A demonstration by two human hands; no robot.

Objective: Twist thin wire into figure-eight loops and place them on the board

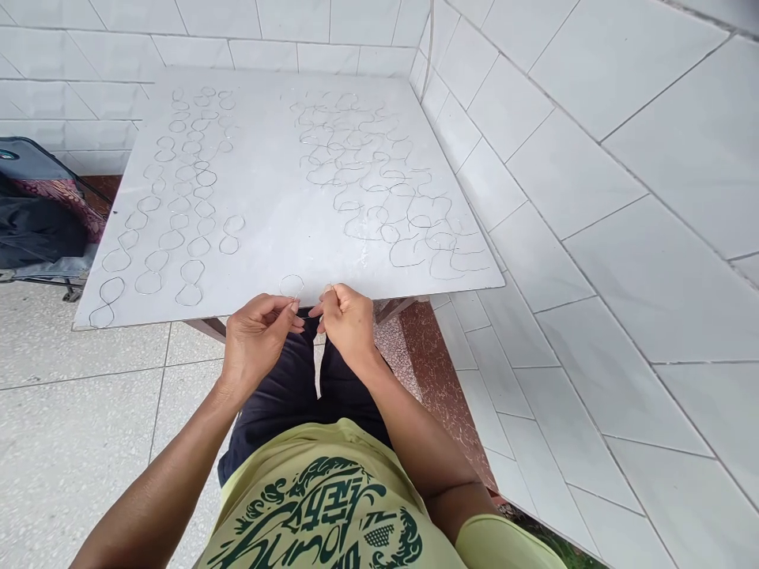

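Wire loop (292,276), just one, is pinched by the left hand (256,332), fingertips together. The right hand (351,322) curls its fingers by one table (266,197), gap and hold hidden

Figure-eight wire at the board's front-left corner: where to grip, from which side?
Pinch the figure-eight wire at its narrow waist, probably best from above and the left. It lies flat on the white board, waist between two wider loops, with bare surface along its left.

White worktop (266,197), figure-eight wire loops (205,173) in rough columns at left, loose open-ended wire pieces (379,188) clustered at right
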